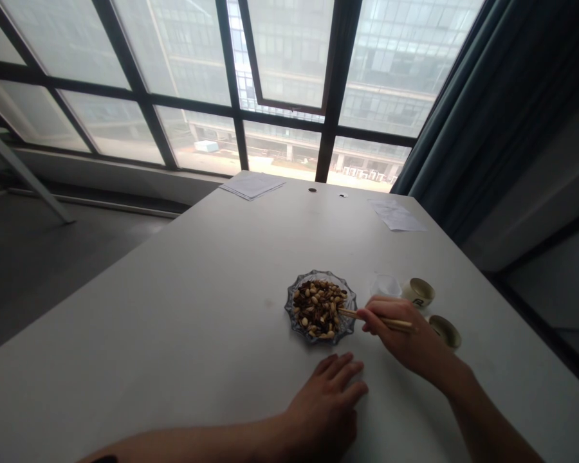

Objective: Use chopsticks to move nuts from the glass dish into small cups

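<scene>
**Right hand holds thin wooden chopsticks at a scalloped blue-grey glass dish of brown and tan nuts**

The dish sits on a large white table, toward the near side and right of its middle, heaped with the nuts. Some look like pale pistachios in their shells, others darker and glossier. The right hand is closed around the upper part of the chopsticks, fingers curled, and the sticks run leftward from it to the dish. Their tips reach over the rim at the right edge of the pile. They look close together, but I cannot tell whether they pinch a nut.

The left hand is open and rests palm down on the tabletop, fingers spread slightly apart. It lies just below the dish, near it but not touching it, and holds nothing.

Beyond the right hand stand a small clear glass cup and a cream ceramic cup with a dark mark, close together. A second cream ceramic cup sits just right of the chopsticks' upper ends. Farther along the table lie a stack of white paper sheets and a loose white sheet. Between them are two small dark round holes. The far end of the table meets a tall dark-framed window, with a dark teal curtain hanging at its right.
</scene>
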`<state>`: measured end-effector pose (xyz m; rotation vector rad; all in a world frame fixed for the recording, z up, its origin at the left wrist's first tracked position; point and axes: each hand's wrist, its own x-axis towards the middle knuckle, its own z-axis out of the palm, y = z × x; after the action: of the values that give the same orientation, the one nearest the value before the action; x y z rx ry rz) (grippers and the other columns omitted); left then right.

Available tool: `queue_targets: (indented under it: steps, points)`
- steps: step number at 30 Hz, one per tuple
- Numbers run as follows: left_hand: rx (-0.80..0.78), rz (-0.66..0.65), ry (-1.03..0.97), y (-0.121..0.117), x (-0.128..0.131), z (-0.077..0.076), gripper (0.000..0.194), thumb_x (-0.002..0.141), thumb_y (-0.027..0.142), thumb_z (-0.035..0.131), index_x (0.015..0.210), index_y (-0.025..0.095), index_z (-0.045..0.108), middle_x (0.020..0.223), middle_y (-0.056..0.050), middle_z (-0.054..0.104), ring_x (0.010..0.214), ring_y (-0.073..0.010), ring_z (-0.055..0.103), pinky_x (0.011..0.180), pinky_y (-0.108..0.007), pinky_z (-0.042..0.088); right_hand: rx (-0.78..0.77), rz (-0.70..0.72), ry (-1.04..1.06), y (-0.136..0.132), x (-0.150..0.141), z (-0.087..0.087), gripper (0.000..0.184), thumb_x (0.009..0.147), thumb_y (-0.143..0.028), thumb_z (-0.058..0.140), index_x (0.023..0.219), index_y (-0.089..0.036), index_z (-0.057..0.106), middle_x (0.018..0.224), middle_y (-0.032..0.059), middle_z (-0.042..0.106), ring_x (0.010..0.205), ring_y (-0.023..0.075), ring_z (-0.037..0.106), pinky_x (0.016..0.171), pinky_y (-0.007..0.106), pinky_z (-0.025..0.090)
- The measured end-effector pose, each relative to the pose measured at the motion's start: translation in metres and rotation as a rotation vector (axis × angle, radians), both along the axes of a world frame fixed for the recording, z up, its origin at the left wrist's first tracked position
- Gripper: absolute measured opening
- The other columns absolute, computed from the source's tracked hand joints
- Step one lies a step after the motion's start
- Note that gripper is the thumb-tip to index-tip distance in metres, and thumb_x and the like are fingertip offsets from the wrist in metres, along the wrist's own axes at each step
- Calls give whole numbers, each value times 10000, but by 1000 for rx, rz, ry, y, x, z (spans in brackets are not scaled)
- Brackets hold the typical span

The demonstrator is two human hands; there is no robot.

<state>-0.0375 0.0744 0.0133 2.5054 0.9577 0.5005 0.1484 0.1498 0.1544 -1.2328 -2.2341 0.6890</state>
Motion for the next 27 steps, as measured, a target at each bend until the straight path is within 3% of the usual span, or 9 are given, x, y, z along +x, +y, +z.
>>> queue_targets:
  steps: [12, 21, 27]
  points:
    - [3, 7, -1, -1, 0, 0, 418, 891, 198, 611, 1300, 257, 546, 1591, -34, 456, 1516, -258, 303, 1256, -429, 207, -45, -105, 63, 4, 2, 2, 484, 1057, -404, 515, 648, -191, 661, 664, 16, 653, 621, 146, 613, 647, 285, 440]
    - [-9, -1, 1, 0, -1, 2, 431, 872, 193, 619, 1293, 252, 550, 1585, -50, 463, 1510, -278, 319, 1248, -449, 229, -102, -73, 24, 6, 8, 13, 295, 987, -354, 638, 752, -202, 732, 713, 9, 703, 670, 154, 645, 653, 272, 451]
    - [-21, -6, 2, -1, -2, 5, 429, 870, 182, 615, 1287, 251, 548, 1585, -49, 462, 1517, -269, 306, 1253, -443, 223, -115, -110, 46, 8, 6, 10, 428, 1016, -389, 566, 654, -191, 680, 663, 15, 677, 600, 146, 622, 616, 266, 452]
